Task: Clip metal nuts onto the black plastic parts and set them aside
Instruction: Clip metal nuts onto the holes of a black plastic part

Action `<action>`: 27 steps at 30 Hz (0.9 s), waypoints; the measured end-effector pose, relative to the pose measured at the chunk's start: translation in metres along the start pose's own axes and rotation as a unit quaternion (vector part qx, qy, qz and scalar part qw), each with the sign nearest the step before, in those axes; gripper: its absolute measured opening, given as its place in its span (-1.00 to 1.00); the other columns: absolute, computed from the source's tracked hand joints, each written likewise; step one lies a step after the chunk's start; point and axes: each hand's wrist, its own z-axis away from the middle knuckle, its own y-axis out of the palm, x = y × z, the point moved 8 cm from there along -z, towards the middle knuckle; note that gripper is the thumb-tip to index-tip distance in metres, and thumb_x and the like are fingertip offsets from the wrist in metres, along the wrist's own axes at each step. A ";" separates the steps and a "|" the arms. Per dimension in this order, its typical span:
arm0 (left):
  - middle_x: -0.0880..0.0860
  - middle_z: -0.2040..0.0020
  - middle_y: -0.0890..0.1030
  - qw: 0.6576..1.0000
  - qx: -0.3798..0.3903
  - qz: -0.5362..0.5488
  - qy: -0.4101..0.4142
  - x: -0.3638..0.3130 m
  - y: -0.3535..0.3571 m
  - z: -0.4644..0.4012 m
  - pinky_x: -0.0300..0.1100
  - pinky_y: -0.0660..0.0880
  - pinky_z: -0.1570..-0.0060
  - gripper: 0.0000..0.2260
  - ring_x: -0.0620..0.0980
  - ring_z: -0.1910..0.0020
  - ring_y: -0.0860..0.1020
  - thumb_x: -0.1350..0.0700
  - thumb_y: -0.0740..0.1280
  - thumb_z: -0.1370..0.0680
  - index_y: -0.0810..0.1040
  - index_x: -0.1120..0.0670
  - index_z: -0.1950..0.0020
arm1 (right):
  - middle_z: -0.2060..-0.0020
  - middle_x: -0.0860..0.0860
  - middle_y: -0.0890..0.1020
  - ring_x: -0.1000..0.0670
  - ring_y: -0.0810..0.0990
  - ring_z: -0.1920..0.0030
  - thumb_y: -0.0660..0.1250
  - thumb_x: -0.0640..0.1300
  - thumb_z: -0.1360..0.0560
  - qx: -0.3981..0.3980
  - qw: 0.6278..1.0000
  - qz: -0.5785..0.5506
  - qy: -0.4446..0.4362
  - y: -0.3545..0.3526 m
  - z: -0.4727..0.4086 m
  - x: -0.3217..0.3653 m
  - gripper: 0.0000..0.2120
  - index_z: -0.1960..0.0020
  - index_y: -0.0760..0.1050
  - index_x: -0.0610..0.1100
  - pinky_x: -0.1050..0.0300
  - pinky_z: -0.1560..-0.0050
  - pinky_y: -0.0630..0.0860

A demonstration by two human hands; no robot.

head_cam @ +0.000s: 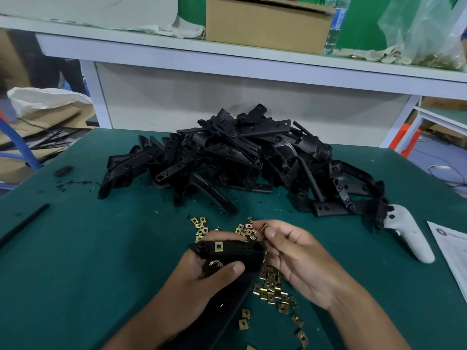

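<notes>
A head-worn camera looked down on a green bench [75, 261]. Two bare hands worked near its front edge.

The left hand [202, 276] gripped a black part [237, 251], thumb curled over its near side and fingers wrapped behind. The part sat tilted, its top end raised towards the pile and its long body running down towards the viewer. One nut [218, 247] was already clipped on near the part's top end, beside a round boss.

The right hand [295, 258] was just right of the part, touching or almost touching its end. Its thumb and forefinger pinched a second nut [263, 227], held edge-on just above the part's right end. The other fingers were loosely curled.

Loose nuts [271, 289], small brass-coloured squares with a centre hole, lay scattered on the bench under and around both hands, some beyond the fingers and a trail running towards the near right.

Further back, in the middle of the bench, lay a big heap of parts [240, 157], tangled at all angles. At the heap's right end a white controller [406, 231] lay on the bench, touching the outermost pieces. A printed sheet [452, 251] lay at the far right edge. On the left lay a thin black rod [24, 224], a small black block [63, 171] and fine black shavings.

Behind the bench stood a white shelf [227, 56] carrying a cardboard box [267, 24] and a clear plastic bag [427, 29]
</notes>
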 end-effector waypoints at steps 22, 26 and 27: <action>0.00 -0.09 0.68 0.999 0.018 -0.049 -0.005 -0.004 0.005 0.003 -0.24 0.55 -0.07 -0.73 -0.02 -0.12 0.65 -0.03 0.50 -0.50 0.65 -0.08 -0.19 | 0.26 0.03 0.60 0.14 0.57 0.28 0.51 -0.15 -0.45 0.023 0.999 -0.046 0.001 0.008 0.006 0.009 -0.94 0.12 0.65 -0.04 0.28 0.31 0.50; -0.01 -0.06 0.68 0.996 0.024 -0.083 0.004 -0.006 0.008 0.004 -0.26 0.56 -0.01 -0.75 -0.04 -0.07 0.66 -0.04 0.50 -0.50 0.65 -0.12 -0.17 | 0.19 -0.04 0.69 0.11 0.61 0.28 0.56 -0.09 -0.38 0.020 0.999 0.029 0.007 0.011 0.009 0.008 -0.92 0.20 0.66 -0.01 0.29 0.33 0.49; -0.01 -0.05 0.68 0.996 0.025 -0.083 0.003 -0.006 0.008 0.005 -0.26 0.55 -0.01 -0.76 -0.05 -0.06 0.66 -0.03 0.51 -0.50 0.65 -0.13 -0.16 | 0.18 -0.06 0.70 0.11 0.62 0.28 0.55 -0.07 -0.37 0.017 0.999 0.039 0.010 0.011 0.009 0.008 -0.91 0.23 0.64 -0.01 0.29 0.33 0.49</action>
